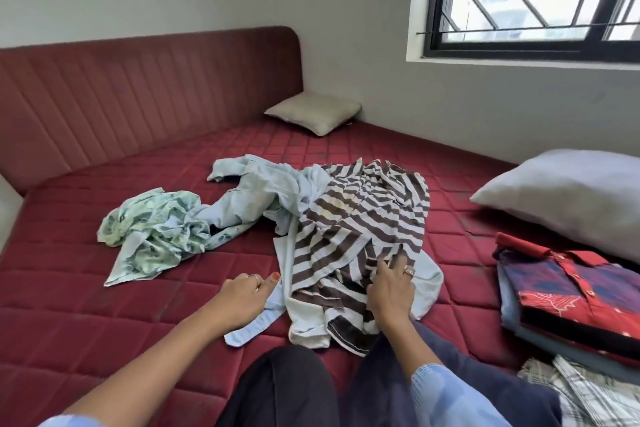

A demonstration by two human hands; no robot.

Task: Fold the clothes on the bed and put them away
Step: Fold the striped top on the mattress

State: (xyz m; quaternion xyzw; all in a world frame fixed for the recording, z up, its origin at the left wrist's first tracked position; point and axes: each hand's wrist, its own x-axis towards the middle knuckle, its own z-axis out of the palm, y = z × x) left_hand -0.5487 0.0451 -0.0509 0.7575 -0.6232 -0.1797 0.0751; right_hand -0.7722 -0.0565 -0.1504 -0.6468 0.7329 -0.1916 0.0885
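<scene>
So roughly half the job looks done here: a stack of folded shirts (568, 291) is already piled to the right of the striped top (360, 229), with a checked piece (588, 392) laid just in front of that stack, though nothing seems to be put away yet. The striped top itself is still crumpled in the middle of the red bed (104, 288), tangled over a pale blue garment (256, 194), and a green printed one (156, 229) is bunched up further left of it, so three pieces are left to fold by the look of it. The right hand (391, 288) is pressed into the striped top's near edge with fingers curled into the fabric, while the left hand (242, 295) is rested just left of it, loosely curled, touching the blue hem; whether anything is actually pinched there can't be told. Two pillows (571, 194) are parked beyond and right of the top.
</scene>
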